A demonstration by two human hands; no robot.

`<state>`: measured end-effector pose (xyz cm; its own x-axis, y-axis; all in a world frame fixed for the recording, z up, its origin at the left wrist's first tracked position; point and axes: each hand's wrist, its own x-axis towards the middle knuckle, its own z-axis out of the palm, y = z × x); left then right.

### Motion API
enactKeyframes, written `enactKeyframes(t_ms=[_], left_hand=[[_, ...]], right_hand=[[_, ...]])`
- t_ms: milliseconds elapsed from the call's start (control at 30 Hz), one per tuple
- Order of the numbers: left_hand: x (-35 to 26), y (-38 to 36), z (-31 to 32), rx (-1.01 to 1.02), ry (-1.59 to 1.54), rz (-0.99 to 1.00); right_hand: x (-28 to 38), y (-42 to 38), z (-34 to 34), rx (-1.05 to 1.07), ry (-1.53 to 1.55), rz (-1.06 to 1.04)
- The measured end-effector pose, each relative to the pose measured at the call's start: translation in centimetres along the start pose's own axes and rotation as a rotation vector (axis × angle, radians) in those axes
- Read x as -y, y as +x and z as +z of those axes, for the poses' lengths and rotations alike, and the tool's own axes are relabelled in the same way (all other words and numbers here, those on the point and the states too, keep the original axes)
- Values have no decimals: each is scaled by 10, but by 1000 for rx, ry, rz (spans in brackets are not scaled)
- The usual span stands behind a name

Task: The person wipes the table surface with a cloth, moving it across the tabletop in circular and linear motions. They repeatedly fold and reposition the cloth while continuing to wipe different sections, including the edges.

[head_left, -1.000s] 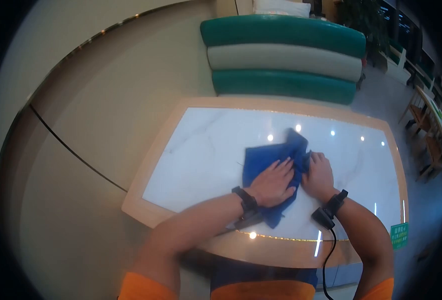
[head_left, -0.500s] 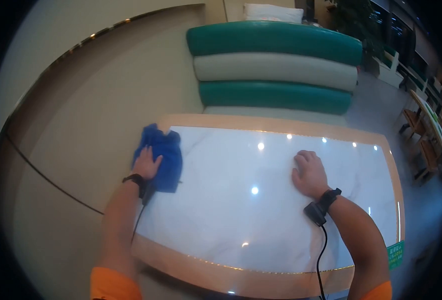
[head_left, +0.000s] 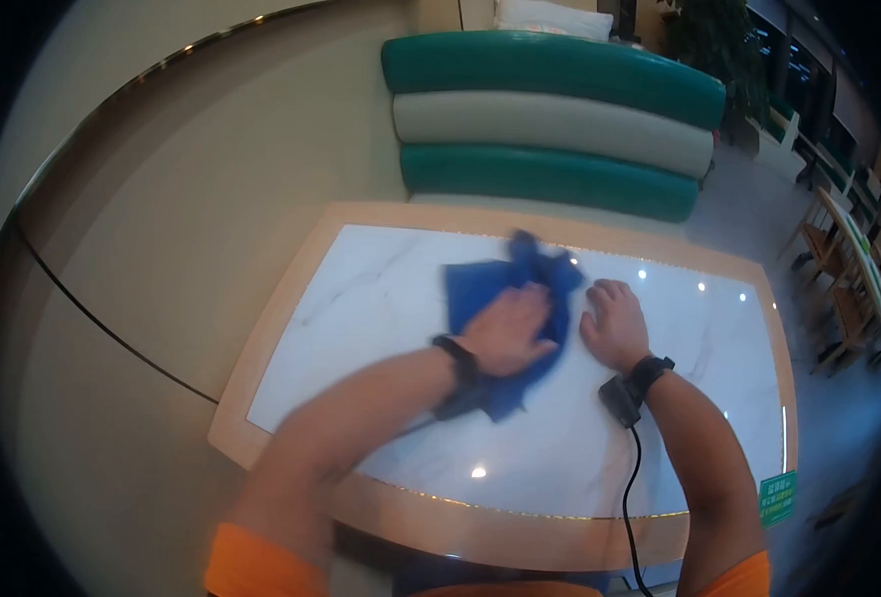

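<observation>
My left hand (head_left: 508, 328) lies flat on a blue cloth (head_left: 467, 291), fingers stretched out and thumb apart, pressing it against the white marbled tabletop (head_left: 361, 308). Motion smears the hand and the crumpled cloth, which sits around the middle of the table. Just right of the cloth, my right hand (head_left: 616, 323) rests on the tabletop with its fingers loosely bent and nothing in it. Each wrist wears a black strap with a small dark box; a black cable (head_left: 632, 488) runs down from the right one.
A green and white padded bench (head_left: 555, 124) stands beyond the table's wooden rim (head_left: 261, 383). The beige wall (head_left: 142, 249) is close on the left. A green label (head_left: 778, 498) hangs at the right front corner. Wooden chairs (head_left: 839, 313) stand farther right.
My left hand has swept the blue cloth from the table's left edge rightward to the middle, beside my right hand. My right hand stays at the same spot on the table.
</observation>
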<state>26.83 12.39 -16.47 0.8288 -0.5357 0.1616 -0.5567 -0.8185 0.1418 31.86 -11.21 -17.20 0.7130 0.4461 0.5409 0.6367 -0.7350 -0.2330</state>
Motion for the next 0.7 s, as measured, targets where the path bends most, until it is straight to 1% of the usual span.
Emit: enactKeyframes(t_ms=[33,100,133,200,233,300,367,400,433,500,533,567,633,667,700], left_hand=[[-13,11,7,-21,-10,113],[-19,19,6,-10,-41,128],[-18,22,5,5,-58,138],[21,11,-2,42,-72,-17],[53,1,-1,8,-35,-81],[105,-30,-29,17,-52,-288],[157,-65,-51,-13,-5,-512],[181,-82,-67,2,-15,-572],[218,-105,-61,23,94,-730],[255,-129,-76,36,158,-965],[272,-135,-79,31,184,-990],[273,-132,-79,26,210,-1020],[276,-120,-74,34,243,-997],[267,-117,-73,41,266,-990],[257,-106,-74,52,246,-871]], right_hand=[[0,0,0,36,-13,33],[-3,-3,-8,157,-58,110],[-5,-4,-9,124,-41,91],[-6,-5,-5,68,5,59],[-5,-5,-4,70,6,45],[-5,-3,-4,75,9,19],[-5,-2,-4,92,17,25],[-5,-3,-5,89,23,25],[-1,-5,-2,90,27,27],[8,-3,-2,96,41,40],[10,1,-3,98,46,45],[4,1,-10,106,29,36],[9,2,-9,126,3,24],[10,-4,-15,130,-2,24],[12,-2,-17,128,-11,20]])
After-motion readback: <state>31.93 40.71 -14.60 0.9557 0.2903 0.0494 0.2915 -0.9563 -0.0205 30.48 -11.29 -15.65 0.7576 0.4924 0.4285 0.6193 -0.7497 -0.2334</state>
